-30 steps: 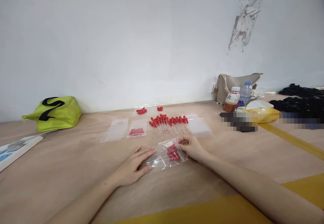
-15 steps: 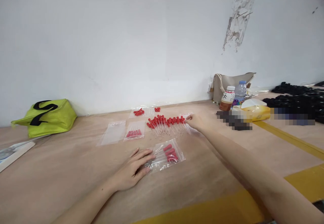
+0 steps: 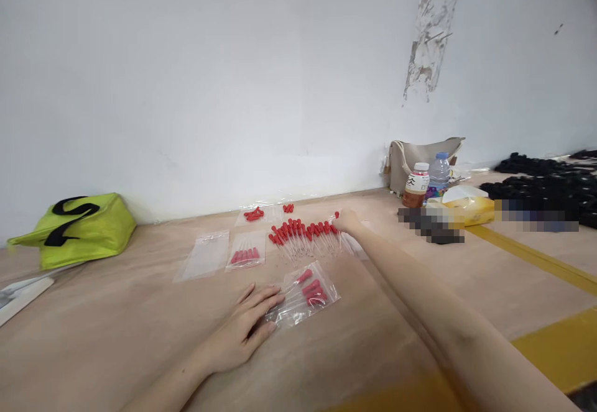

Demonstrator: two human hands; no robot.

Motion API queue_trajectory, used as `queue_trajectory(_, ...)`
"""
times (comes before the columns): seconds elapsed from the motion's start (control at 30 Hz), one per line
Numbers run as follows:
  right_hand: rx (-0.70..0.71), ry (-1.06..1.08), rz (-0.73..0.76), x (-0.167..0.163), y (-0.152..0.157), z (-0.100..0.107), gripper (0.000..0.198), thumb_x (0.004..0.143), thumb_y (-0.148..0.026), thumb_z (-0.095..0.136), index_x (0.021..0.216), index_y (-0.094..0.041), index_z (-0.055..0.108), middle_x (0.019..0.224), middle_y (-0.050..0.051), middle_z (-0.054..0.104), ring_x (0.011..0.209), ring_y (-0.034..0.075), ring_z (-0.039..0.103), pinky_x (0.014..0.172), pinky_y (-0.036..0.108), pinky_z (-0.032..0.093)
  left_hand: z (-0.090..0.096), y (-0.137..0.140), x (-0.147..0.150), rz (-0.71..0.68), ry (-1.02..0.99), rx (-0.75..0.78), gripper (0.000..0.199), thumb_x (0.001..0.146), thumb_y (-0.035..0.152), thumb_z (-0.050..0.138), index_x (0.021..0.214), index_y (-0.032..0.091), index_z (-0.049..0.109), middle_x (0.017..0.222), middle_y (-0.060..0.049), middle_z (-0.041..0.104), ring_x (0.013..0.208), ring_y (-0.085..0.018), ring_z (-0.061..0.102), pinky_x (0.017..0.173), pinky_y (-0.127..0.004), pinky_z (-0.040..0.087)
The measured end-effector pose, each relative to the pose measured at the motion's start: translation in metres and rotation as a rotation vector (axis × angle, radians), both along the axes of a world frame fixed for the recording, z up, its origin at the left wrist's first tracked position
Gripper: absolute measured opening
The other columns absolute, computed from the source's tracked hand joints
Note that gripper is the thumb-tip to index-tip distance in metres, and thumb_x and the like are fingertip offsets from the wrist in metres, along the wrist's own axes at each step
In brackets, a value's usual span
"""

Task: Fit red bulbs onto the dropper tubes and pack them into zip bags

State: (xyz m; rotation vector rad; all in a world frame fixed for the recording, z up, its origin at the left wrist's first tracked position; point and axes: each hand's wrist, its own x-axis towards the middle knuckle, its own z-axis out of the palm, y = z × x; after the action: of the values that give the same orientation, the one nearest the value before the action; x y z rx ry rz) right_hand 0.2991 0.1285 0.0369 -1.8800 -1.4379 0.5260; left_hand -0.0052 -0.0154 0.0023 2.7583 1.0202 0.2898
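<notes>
My left hand (image 3: pixel 249 325) lies flat with its fingers stretched over the open end of a clear zip bag (image 3: pixel 333 294). Inside that bag are several droppers with red bulbs (image 3: pixel 313 288) and thin clear stems. My right hand (image 3: pixel 349 220) is closed at the right end of a row of loose droppers (image 3: pixel 298 230). A red dropper bulb (image 3: pixel 336 215) shows at its fingertips, a little higher than the others. The fingers themselves are mostly hidden behind the hand. Left of the row lies another bag of droppers (image 3: pixel 245 253), beside a flat, clear bag (image 3: pixel 205 253).
More red-bulbed pieces (image 3: pixel 254 214) lie in clear plastic near the wall. A lime-green bag (image 3: pixel 88 232) sits at left. On the right stand a beige bag (image 3: pixel 398 166), two bottles (image 3: pixel 416 185), a yellow tissue pack (image 3: pixel 471 207) and a black heap (image 3: pixel 536 182).
The right hand has shifted slightly, and a bulb now stands out at its fingertips. One dropper in the bag under my left hand lies apart from the others. The camera view has turned slightly.
</notes>
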Motion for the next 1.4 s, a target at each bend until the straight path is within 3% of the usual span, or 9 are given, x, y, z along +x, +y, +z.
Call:
queue_trajectory(0.17,0.138,0.194,0.039,0.010,-0.048,-0.014,0.048,0.074,-0.014,0.046,0.119,-0.013,0.031,0.064,-0.001,0.056,0.055,0.012,0.057,0.048,0.021,0.044,0.002,0.000,0.000,-0.027,-0.009,0.002,0.040,0.090,0.030,0.036,0.129,0.031,0.034,0.135,-0.002,0.036,0.125,-0.020,0.030,0.105,-0.046,0.015)
queue_trajectory(0.27,0.245,0.603,0.072,0.013,-0.081,-0.039,0.048,0.069,-0.018,0.050,0.112,-0.018,0.030,0.057,-0.008,0.049,0.048,0.010,0.055,0.048,0.023,0.048,0.001,0.001,0.000,-0.040,-0.017,-0.005,0.039,0.090,0.029,0.036,0.128,0.033,0.036,0.136,-0.001,0.036,0.125,-0.021,0.030,0.105,-0.047,0.015)
queue_trajectory(0.37,0.324,0.810,0.078,0.010,-0.105,-0.057,0.048,0.065,-0.024,0.057,0.105,-0.021,0.032,0.057,-0.009,0.048,0.050,0.010,0.055,0.051,0.025,0.050,0.001,0.001,0.000,-0.041,-0.009,-0.016,0.039,0.090,0.029,0.036,0.128,0.034,0.035,0.137,0.000,0.034,0.125,-0.020,0.028,0.105,-0.048,0.013)
queue_trajectory(0.53,0.353,0.888,0.090,-0.004,-0.118,-0.060,0.046,0.065,-0.028,0.059,0.102,-0.022,0.032,0.058,-0.009,0.049,0.052,0.011,0.056,0.054,0.025,0.050,0.002,0.001,0.001,-0.038,0.000,-0.044,0.039,0.090,0.029,0.036,0.129,0.035,0.034,0.138,0.001,0.032,0.126,-0.020,0.027,0.105,-0.048,0.012)
queue_trajectory(0.73,0.266,1.032,0.121,-0.016,-0.118,-0.061,0.034,0.070,-0.030,0.056,0.096,-0.023,0.035,0.064,-0.005,0.052,0.055,0.012,0.058,0.057,0.029,0.052,0.003,0.002,0.000,-0.047,-0.003,-0.039,0.039,0.090,0.029,0.035,0.128,0.035,0.035,0.137,0.000,0.033,0.126,-0.021,0.027,0.104,-0.049,0.013)
queue_trajectory(0.83,0.194,1.007,0.142,-0.016,-0.120,-0.061,0.028,0.068,-0.030,0.058,0.088,-0.020,0.041,0.065,-0.004,0.054,0.055,0.010,0.057,0.059,0.028,0.050,0.002,0.002,0.000,-0.046,0.004,-0.034,0.039,0.090,0.030,0.035,0.129,0.036,0.034,0.137,0.001,0.033,0.126,-0.021,0.027,0.105,-0.049,0.013)
queue_trajectory(1.0,0.095,0.645,0.342,-0.012,-0.122,-0.060,0.022,0.061,-0.030,0.064,0.075,-0.015,0.055,0.065,-0.001,0.056,0.054,0.008,0.050,0.054,0.023,0.043,0.003,0.001,0.001,-0.039,0.011,-0.016,0.040,0.090,0.031,0.035,0.130,0.034,0.033,0.137,0.001,0.032,0.126,-0.020,0.027,0.105,-0.048,0.013)
queue_trajectory(1.27,0.185,0.328,0.370,-0.019,-0.118,-0.070,0.022,0.061,-0.033,0.064,0.072,-0.015,0.057,0.065,0.000,0.058,0.058,0.010,0.049,0.055,0.023,0.040,0.006,-0.002,0.004,-0.029,-0.013,-0.034,0.049,0.090,0.032,0.035,0.135,0.029,0.018,0.136,-0.001,0.035,0.124,-0.019,0.030,0.106,-0.045,0.012)
queue_trajectory(1.4,0.057,0.424,0.587,-0.019,-0.123,-0.064,0.025,0.067,-0.039,0.058,0.076,-0.015,0.061,0.059,-0.002,0.055,0.052,0.009,0.046,0.052,0.021,0.037,0.006,-0.003,0.004,-0.026,-0.030,-0.031,0.048,0.090,0.032,0.035,0.135,0.030,0.020,0.136,-0.001,0.035,0.124,-0.019,0.031,0.106,-0.045,0.012)
